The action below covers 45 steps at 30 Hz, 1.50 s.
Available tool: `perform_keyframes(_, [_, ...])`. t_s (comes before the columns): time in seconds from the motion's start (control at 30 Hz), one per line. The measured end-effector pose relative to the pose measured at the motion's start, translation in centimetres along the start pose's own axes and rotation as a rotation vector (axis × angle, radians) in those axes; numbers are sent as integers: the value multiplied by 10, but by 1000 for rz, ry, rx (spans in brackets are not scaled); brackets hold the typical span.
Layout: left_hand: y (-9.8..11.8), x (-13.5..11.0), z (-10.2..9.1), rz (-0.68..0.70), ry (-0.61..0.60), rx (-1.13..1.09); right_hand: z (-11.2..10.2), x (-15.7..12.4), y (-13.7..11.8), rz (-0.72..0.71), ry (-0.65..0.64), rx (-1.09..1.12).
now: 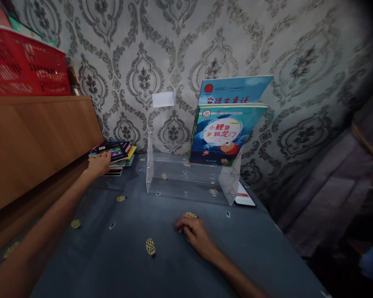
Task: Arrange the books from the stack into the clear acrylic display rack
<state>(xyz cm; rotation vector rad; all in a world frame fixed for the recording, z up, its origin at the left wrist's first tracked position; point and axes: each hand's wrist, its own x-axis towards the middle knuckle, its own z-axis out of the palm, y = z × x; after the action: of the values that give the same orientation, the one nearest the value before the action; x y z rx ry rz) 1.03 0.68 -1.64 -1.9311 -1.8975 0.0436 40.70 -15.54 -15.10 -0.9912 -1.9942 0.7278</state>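
At the back left, my left hand [100, 164] is closed on the near left edge of a black book [115, 151] with a colourful cover. This book lies on top of a stack of books [117, 169]. Loosely curled, my right hand [195, 232] rests on the tablecloth in front of a clear acrylic book rack [186, 185]; nothing shows in its fingers. On the rack's right side, a blue picture book [216, 138] with a fish on its cover leans upright. Another blue book [236, 87] stands behind it, partly hidden.
A wooden cabinet [40, 136] runs along the left, with a red plastic basket [25, 62] on top. A flat white, dark-edged object [245, 196] lies beside the rack's right end. Patterned wallpaper covers the wall behind; a grey curtain [323, 165] hangs at right.
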Motion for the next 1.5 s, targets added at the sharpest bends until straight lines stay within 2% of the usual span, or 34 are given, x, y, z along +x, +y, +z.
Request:
perform_keyframes(0.27, [28,10,17,-33,77,0,-1,1,-3,20,-26,-22])
perform_keyframes(0.4, [37,3,30,-52,87,-1,0,0,-2,11,-16,-32])
perform_keyframes(0.6, [34,-15,40,-13,149,18,3,-1,3,-7,0,-20])
perform_keyframes(0.8, [35,-39,49,9,137,58,4,0,7,-3,-10,-22])
perform_keyframes(1.1, [45,-85,69,26,119,-58,1,0,-1,3,-18,-29])
perform_keyframes(1.5, [46,-118,67,3,93,-150,2,0,2,-4,-26,-32])
